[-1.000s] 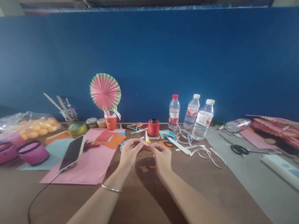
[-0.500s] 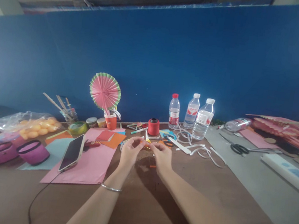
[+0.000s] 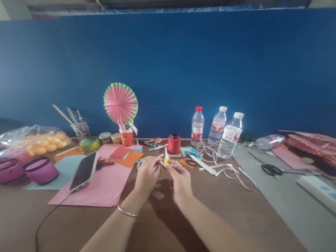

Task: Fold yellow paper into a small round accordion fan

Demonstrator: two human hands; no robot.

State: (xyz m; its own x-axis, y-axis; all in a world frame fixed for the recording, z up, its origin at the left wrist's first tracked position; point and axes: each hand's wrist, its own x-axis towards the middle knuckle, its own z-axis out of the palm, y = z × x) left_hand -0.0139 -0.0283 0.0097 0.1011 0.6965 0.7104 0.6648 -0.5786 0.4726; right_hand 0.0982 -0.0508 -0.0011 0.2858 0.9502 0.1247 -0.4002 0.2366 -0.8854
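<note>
Both hands meet above the brown table [image 3: 170, 243], a little in front of a red thread spool [image 3: 174, 143]. My left hand [image 3: 146, 175], with a thin bangle on the wrist, pinches its fingertips together. My right hand [image 3: 180, 177] pinches too, right beside it. Between the fingertips sits a small yellow and red piece [image 3: 165, 161], too small to name. Pink paper [image 3: 103, 183] lies just left of my left hand.
A phone [image 3: 83, 171] on a cable rests on the pink paper. Left: purple tape-like rolls [image 3: 41, 170], a bag of orange balls [image 3: 40, 143]. Behind: a pink paper fan [image 3: 120, 103] in a cup, three water bottles [image 3: 216, 126], white strips [image 3: 230, 172], scissors [image 3: 270, 169], a white power strip [image 3: 327, 194].
My hands have drawn closer together and moved slightly right and away; the small piece between the fingertips now shows more. The view has shifted a little.
</note>
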